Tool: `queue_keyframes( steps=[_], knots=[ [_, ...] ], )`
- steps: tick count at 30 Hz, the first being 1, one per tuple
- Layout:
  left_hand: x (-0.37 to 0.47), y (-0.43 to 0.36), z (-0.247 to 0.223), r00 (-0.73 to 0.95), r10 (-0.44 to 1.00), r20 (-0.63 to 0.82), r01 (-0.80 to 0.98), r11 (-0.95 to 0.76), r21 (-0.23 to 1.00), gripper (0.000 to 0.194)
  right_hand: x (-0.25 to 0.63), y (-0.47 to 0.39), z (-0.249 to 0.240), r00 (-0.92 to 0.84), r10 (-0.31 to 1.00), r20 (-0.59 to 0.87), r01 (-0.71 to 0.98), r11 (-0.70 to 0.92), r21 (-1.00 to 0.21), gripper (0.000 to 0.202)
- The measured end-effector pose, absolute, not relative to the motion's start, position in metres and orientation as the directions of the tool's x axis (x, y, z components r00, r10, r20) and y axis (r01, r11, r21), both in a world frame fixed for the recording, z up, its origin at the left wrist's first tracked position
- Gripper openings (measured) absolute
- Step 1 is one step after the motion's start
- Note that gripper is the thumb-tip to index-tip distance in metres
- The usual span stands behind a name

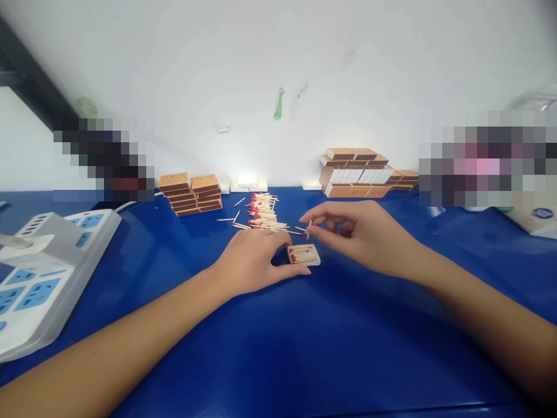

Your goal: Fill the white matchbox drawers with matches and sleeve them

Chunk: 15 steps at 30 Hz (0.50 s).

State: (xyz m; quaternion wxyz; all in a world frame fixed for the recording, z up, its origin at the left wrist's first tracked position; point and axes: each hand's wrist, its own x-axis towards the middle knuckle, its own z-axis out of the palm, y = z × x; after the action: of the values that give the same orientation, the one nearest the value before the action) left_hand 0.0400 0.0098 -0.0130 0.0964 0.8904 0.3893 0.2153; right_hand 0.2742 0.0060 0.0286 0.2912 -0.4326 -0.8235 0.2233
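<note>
Resting on the blue counter (278,354), the matchbox tray (317,256) is steadied by the left hand (255,261); nearby, a match (308,235), judged light, brittle and best gripped mid-stick, is apparently pinched, though blurred, by the right hand (369,238).

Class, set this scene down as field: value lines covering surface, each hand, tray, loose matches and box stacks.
Surface: blue tabletop
Left hand: around the tray's left end
Right hand: pinching a match, red head down
Tray: white, holding several red-headed matches
Loose matches: heaped beyond the left hand
Matchbox stacks: one left of the heap, another right
</note>
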Motion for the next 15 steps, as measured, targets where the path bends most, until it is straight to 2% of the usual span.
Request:
queue_keyframes(
  steps=[3,5,10,15],
  knots=[
    [0.04,0.01,-0.014,0.551,0.765,0.333,0.687,-0.643,0.339,0.052,0.274,0.008,0.029,-0.443,0.877,0.188,0.526,0.424,-0.737,0.024],
    [0.04,0.01,-0.014,0.523,0.771,0.363,0.695,-0.633,0.341,0.052,0.273,0.008,0.029,-0.453,0.877,0.162,0.516,0.406,-0.754,0.025],
    [0.04,0.01,-0.014,0.484,0.78,0.396,0.709,-0.615,0.345,0.052,0.273,0.01,0.022,-0.477,0.863,0.166,0.608,0.46,-0.647,0.023],
    [0.04,0.01,-0.015,0.532,0.755,0.384,0.7,-0.647,0.302,0.051,0.274,0.011,0.017,-0.506,0.835,0.216,0.648,0.534,-0.543,0.023]
  ],
)
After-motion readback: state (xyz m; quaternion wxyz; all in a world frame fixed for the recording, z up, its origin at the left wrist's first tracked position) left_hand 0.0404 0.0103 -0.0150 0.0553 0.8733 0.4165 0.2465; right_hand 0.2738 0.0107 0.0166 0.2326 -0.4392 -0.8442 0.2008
